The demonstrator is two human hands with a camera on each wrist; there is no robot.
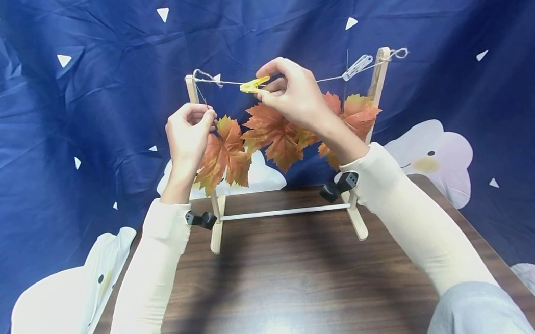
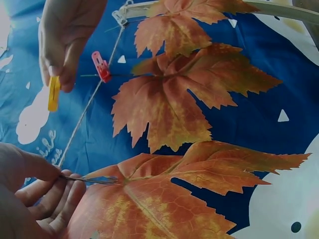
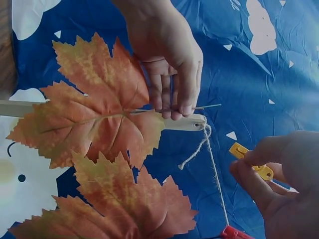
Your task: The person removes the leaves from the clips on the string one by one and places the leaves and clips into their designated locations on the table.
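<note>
My left hand pinches the thin stem of the leftmost autumn leaf between thumb and fingers. The stem tip rises toward the string, close to the left post. In my right hand is a yellow clothespin, its handles between thumb and forefinger and its jaw end pointing left, right by the string. A red clothespin grips the stem of the middle orange leaf on the string; the right hand hides it in the head view.
A white clothespin at the right holds another leaf. The string runs between two wooden posts, tied with loose ends. A white bar joins the stand's feet on the brown table. Behind hangs a blue patterned cloth.
</note>
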